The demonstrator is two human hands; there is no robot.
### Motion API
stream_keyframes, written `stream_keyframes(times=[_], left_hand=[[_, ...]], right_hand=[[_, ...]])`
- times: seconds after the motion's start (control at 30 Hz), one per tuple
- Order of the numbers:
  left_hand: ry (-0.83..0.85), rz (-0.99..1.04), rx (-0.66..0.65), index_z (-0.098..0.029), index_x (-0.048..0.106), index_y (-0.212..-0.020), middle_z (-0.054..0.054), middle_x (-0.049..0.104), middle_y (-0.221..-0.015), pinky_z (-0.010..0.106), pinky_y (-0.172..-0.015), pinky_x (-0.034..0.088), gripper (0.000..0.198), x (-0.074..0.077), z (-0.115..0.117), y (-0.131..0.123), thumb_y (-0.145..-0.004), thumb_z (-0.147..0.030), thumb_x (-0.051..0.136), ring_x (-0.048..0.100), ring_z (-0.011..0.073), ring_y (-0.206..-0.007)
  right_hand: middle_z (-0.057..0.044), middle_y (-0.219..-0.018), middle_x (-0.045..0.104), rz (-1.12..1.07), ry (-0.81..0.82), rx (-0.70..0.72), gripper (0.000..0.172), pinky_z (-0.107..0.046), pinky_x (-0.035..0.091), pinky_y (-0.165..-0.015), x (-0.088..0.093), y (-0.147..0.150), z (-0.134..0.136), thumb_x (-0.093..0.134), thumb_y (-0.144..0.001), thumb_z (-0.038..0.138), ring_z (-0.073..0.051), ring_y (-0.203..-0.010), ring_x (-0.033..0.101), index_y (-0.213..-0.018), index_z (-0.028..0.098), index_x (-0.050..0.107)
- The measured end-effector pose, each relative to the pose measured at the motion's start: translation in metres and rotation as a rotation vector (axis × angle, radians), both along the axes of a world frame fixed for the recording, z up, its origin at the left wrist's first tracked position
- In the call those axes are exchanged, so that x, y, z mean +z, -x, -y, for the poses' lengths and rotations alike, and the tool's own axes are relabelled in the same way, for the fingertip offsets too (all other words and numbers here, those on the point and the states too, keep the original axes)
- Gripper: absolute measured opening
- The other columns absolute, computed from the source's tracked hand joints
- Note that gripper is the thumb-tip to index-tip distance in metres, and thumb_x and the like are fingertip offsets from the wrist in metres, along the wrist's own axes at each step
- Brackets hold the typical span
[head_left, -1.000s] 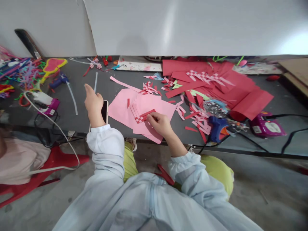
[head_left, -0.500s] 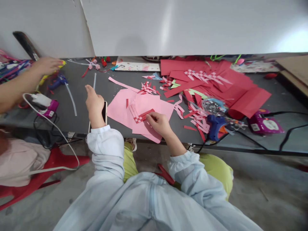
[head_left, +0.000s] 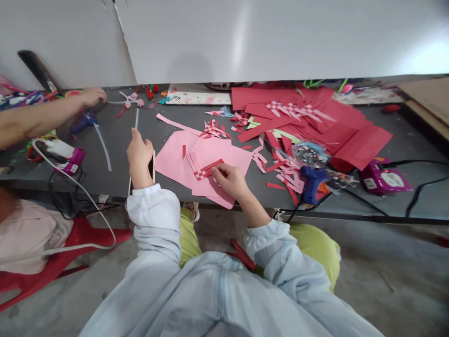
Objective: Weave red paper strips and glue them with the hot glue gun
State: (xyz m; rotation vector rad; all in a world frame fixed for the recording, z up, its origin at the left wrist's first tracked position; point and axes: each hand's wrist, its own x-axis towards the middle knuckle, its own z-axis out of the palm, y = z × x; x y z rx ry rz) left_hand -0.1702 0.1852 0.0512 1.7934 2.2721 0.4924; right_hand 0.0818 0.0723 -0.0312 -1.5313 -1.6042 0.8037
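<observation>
My right hand (head_left: 231, 180) is closed in a pinch on the end of a woven paper strip (head_left: 202, 173). The strip is checkered red and pink, with loose ends, and lies over sheets of pink paper (head_left: 175, 150). At the left, my left hand (head_left: 139, 152) is closed around a phone (head_left: 154, 166). Most of the phone is hidden under the hand and wrist; only its pale edges show. Beyond the pink sheets lies a small heap of checkered woven pieces (head_left: 213, 128).
Red paper sheets (head_left: 365, 145), paper scraps (head_left: 289, 175) and a blue glue gun (head_left: 314, 185) lie at the right. Near a purple box (head_left: 72, 161) at the left, another person's hand (head_left: 94, 96) reaches over a second glue gun (head_left: 84, 122). A white panel (head_left: 245, 42) stands behind.
The phone has tilted under my left hand, so less of its dark face shows. My right hand keeps its pinch. The other person's hand has moved right, away from something yellow.
</observation>
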Motion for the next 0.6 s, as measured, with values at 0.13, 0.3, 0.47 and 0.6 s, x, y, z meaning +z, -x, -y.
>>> stream_keyframes(times=[0.13,0.3,0.47,0.6], left_hand=[[0.021,-0.008,-0.005,-0.006,0.023,-0.157,0.018,0.058,-0.142,0.035,-0.109,0.044,0.070,-0.0017,-0.0003,0.0008,-0.091,-0.020,0.042,0.066,0.0267,-0.116],[0.008,-0.004,-0.017,-0.006,0.018,-0.158,0.016,0.035,-0.159,0.036,-0.115,0.040,0.074,0.0018,0.0026,-0.0013,-0.090,-0.018,0.046,0.049,0.0275,-0.138],[-0.006,-0.025,-0.009,-0.007,0.027,-0.155,0.020,0.042,-0.154,0.041,-0.111,0.044,0.071,0.0032,0.0017,0.0026,-0.089,-0.019,0.049,0.054,0.0310,-0.134],[0.016,-0.062,-0.025,-0.009,0.050,-0.143,0.020,0.063,-0.135,0.042,-0.104,0.049,0.054,0.0019,0.0008,0.0068,-0.091,-0.025,0.048,0.062,0.0325,-0.124]], right_hand=[[0.000,-0.058,0.051,-0.001,-0.003,0.007,0.034,-0.028,0.033,-0.056,-0.0003,0.0000,-0.0001,0.048,-0.091,0.044,-0.012,-0.054,0.043,-0.076,0.018,0.064],[-0.001,-0.058,0.052,-0.005,0.000,0.009,0.035,-0.028,0.033,-0.056,-0.0003,0.0006,-0.0004,0.047,-0.091,0.044,-0.012,-0.054,0.044,-0.076,0.018,0.064],[-0.001,-0.059,0.056,0.008,-0.013,0.008,0.032,-0.027,0.033,-0.057,0.0019,0.0035,-0.0026,0.049,-0.090,0.042,-0.012,-0.054,0.045,-0.076,0.018,0.065],[-0.001,-0.058,0.054,0.018,-0.017,0.003,0.032,-0.027,0.031,-0.057,0.0025,0.0043,-0.0038,0.048,-0.091,0.041,-0.012,-0.054,0.043,-0.077,0.019,0.066]])
